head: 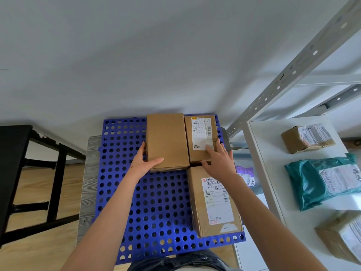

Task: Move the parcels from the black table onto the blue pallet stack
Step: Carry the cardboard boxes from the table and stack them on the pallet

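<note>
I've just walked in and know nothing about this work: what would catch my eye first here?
The bright blue pallet, full of round holes, fills the middle. Three brown parcels sit along its far and right side, with the left hand on the plain box and the right hand on a labelled box. A teal bag lies on the white shelf to the right.

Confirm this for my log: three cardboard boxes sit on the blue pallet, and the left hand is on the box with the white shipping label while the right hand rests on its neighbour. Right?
Not quite. The head view shows the left hand on the plain unlabelled box; the right hand rests on the far labelled box. Three boxes, counting the near labelled box, do sit on the blue pallet.
</note>
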A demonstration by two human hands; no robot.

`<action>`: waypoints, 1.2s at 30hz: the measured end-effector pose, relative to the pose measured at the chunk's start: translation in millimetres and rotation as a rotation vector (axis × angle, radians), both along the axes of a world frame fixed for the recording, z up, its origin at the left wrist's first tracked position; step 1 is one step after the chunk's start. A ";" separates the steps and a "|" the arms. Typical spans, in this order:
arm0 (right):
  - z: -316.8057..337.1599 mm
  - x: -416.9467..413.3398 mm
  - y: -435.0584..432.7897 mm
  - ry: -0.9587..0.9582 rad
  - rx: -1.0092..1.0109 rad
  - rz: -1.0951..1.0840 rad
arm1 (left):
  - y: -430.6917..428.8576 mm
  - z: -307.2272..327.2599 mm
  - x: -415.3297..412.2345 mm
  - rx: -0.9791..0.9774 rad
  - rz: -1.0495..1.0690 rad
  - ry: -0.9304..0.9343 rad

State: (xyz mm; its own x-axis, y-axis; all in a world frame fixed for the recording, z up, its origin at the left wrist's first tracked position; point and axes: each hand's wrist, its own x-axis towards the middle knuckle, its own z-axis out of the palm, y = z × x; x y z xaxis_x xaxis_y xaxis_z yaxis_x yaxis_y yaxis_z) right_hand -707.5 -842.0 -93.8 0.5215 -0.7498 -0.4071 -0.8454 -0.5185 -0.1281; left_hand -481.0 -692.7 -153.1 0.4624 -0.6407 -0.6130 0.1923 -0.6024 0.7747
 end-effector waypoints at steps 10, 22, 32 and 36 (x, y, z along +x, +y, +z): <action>-2.3 2.1 9.6 -0.010 -0.009 0.005 | -2.1 11.0 -5.8 0.005 -0.095 -0.210; 20.4 -0.7 27.4 -0.352 0.060 -0.028 | 25.1 55.0 -50.8 -0.043 0.192 -0.527; 56.0 21.7 62.8 -0.521 0.273 0.177 | 87.4 104.6 -84.1 -0.146 0.374 -0.605; 69.5 40.6 86.7 -0.510 0.321 0.311 | 119.5 120.3 -86.4 -0.161 0.460 -0.707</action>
